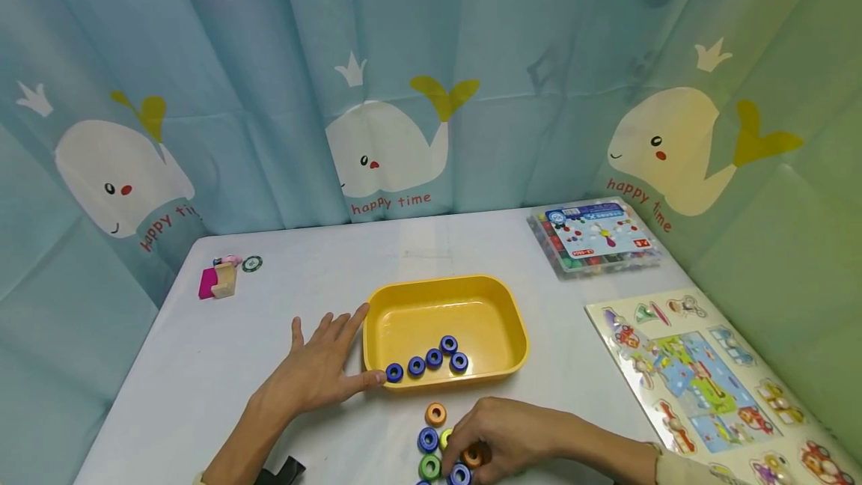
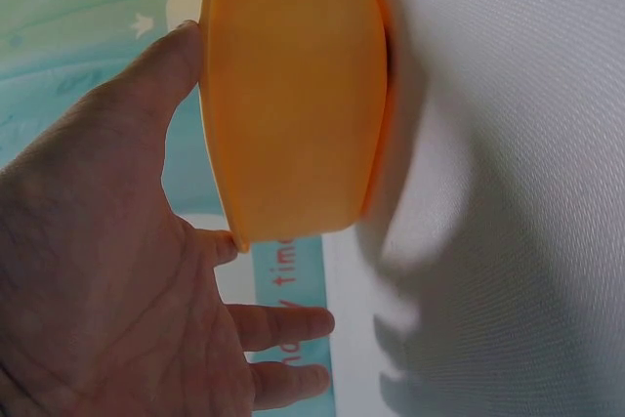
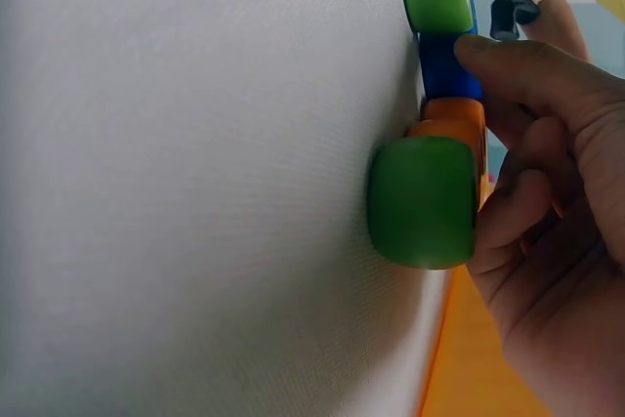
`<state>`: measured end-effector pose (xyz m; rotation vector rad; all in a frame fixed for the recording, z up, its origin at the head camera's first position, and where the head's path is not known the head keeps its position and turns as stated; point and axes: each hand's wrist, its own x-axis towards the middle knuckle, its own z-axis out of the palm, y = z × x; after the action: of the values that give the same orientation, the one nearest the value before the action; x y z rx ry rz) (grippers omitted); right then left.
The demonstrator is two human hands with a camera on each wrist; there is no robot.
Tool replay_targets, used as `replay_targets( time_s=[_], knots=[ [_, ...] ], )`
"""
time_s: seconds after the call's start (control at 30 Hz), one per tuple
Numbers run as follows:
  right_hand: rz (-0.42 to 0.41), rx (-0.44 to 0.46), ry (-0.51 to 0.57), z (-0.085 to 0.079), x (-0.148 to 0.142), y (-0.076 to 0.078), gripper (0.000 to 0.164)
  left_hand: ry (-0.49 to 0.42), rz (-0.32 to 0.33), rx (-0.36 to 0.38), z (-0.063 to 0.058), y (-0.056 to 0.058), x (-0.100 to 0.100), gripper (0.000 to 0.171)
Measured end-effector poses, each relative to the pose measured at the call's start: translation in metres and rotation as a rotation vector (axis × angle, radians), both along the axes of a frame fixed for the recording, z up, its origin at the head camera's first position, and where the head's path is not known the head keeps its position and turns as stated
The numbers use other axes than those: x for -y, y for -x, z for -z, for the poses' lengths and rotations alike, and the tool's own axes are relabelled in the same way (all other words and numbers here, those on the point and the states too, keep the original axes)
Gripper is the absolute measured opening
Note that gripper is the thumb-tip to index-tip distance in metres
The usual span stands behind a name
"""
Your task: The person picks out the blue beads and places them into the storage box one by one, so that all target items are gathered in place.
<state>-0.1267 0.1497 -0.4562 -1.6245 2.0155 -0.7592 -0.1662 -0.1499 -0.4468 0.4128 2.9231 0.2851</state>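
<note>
A yellow tray [image 1: 444, 290] stands mid-table with several blue rings [image 1: 434, 358] along its near side. My left hand [image 1: 323, 365] is spread at its left end, thumb and index finger touching the rim; the left wrist view shows the tray's outer wall [image 2: 293, 95]. In front of the tray lies a group of thick rings: orange [image 1: 435, 415], blue [image 1: 427, 440], green [image 1: 429, 467] and a partly covered yellow one. My right hand [image 1: 508, 432] reaches down into this group, pinching a blue ring [image 3: 444, 67] between thumb and fingers. A green ring [image 3: 422, 204] sits beside those fingers.
A clear box of colourful pieces [image 1: 595, 238] lies at the back right. Nearer on the right is a picture puzzle board [image 1: 609, 324]. Small toys [image 1: 225, 281] and a round green-and-white disc [image 1: 252, 264] lie at the back left. Printed curtains [image 1: 404, 21] enclose the table.
</note>
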Motion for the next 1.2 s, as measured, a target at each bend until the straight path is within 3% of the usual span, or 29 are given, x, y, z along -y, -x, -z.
replay_targets(
  time_s=[0.4,0.6,1.03,1.2],
  knots=[
    [-0.015,-0.034,-0.036,0.003,0.001,0.001,0.035,0.002,0.006,-0.003,-0.001,-0.001,-0.001,0.104],
    [0.008,-0.005,-0.016,-0.001,0.000,0.001,0.034,0.003,0.003,-0.002,-0.001,-0.001,-0.001,0.104],
    [0.090,0.175,0.021,-0.035,-0.007,0.004,0.028,-0.007,0.000,0.010,-0.001,-0.001,0.000,0.104],
    [0.111,0.186,0.047,-0.053,-0.010,0.011,0.028,-0.005,0.009,-0.006,-0.003,-0.001,0.001,0.104]
  ],
)
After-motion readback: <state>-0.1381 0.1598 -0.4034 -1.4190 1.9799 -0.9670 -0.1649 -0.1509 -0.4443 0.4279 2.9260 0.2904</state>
